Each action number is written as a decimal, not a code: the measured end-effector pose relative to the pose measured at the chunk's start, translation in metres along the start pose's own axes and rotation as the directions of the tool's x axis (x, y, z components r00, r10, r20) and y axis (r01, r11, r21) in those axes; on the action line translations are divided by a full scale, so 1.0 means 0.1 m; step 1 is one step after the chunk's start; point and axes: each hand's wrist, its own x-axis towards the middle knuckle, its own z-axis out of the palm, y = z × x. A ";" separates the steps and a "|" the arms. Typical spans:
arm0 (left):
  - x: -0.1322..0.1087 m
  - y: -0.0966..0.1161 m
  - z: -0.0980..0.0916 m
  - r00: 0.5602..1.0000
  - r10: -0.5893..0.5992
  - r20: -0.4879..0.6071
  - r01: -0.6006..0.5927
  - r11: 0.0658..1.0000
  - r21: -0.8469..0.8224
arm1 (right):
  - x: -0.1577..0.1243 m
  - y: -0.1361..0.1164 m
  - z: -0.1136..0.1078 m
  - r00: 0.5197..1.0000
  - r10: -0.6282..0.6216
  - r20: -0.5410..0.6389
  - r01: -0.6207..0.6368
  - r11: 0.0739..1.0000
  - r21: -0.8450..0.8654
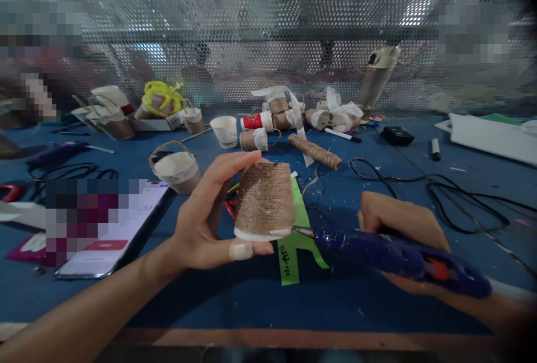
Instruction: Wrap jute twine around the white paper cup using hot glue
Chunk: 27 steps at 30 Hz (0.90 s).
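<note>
My left hand point(205, 217) grips a paper cup wrapped in brown twine point(265, 198), held upside down with its white rim at the bottom. A bandage covers the thumb. In my right hand point(403, 220) is a blue hot glue gun point(377, 254), its fingers wrapped round the body. The metal nozzle points left and meets or nearly meets the cup near its rim. Behind and below the cup lies green tape or paper point(289, 257) with handwriting. Red-handled scissors, mostly hidden by the cup, show behind my left fingers.
A twine roll point(314, 150), a white paper cup point(225, 131) and a small handled basket point(176, 170) stand beyond my hands. At left lies a phone point(113, 234); at right, a black cable point(453, 203). Further back are several twine-covered cups and a tilted bottle point(375, 80) by a perforated metal screen.
</note>
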 end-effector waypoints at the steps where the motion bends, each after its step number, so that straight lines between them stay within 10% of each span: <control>1: 0.00 0.00 0.00 1.000 0.000 0.000 0.000 1.000 -0.016 | 0.00 0.01 0.00 1.000 -0.002 0.008 0.002 1.000 0.012; 13: 0.02 0.03 0.05 0.991 -0.092 -0.100 0.086 0.995 -0.057 | 0.09 0.01 0.00 0.964 0.266 0.016 -0.261 0.931 0.257; 17: -0.03 0.02 0.14 0.984 -0.160 -0.074 0.160 0.987 -0.003 | 0.10 0.02 0.09 0.859 0.507 0.068 -0.462 0.713 0.527; 27: -0.08 0.08 0.37 0.988 -0.058 -0.145 0.066 0.997 0.049 | 0.09 0.02 0.41 0.776 0.556 0.300 -0.515 0.283 0.809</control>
